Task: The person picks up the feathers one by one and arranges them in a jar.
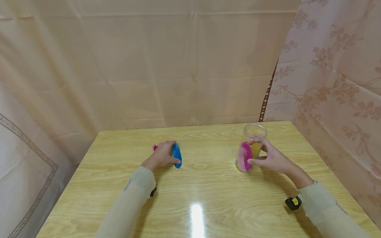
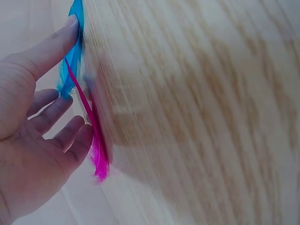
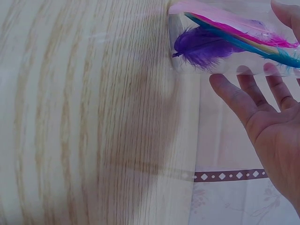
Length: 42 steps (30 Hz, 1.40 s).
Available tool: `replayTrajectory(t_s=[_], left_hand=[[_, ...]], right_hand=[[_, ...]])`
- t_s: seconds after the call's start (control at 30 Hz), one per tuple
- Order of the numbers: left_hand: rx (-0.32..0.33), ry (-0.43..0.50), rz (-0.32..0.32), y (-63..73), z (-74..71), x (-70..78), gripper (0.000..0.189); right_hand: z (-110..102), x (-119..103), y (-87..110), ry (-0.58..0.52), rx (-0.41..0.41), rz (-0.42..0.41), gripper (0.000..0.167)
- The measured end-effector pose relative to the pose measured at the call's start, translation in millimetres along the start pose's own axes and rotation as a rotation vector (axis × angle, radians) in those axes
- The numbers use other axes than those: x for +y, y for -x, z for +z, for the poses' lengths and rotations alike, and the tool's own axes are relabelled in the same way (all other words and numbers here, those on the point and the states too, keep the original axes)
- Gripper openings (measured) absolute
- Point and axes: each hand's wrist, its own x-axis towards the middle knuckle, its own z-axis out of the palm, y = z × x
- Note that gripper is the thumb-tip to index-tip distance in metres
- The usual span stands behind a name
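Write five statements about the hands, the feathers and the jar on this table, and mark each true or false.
1. The right hand grips the clear jar. True.
2. The left hand grips the jar too. False: it holds a blue feather, apart from the jar.
3. A purple feather is inside the jar. True.
4. Every feather is inside the jar. False: the blue feather and a magenta feather are outside it.
5. The tabletop is solid black. False: it has a pale wood grain.
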Motion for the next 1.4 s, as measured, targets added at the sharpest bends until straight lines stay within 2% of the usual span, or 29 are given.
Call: replayTrajectory(t_s=[0.37,0.73,0.97,1.4], left_hand=[[0.008,-0.01,0.021,-0.3,0.6,-1.5,0.088],[0.007,-0.02,0.024,0.4,1.1,-2.3,0.093],[0.03,-0.003,0.056,-1.5,1.7,-4.0,0.095],[0.054,0.007,0.083,-2.0,3.9,-4.6,0.082]], right_hand=[[-0.3,1.1,0.7,0.006,0.001,-0.001,0.084],[0.2,-0.4,1.5,0.017,0.003,0.01,0.084],[-0.1,-0.8,0.5,0.02,0.001,0.004,0.085],[0.5,0.7,-0.5,0.018,0.001,0.0,0.084]])
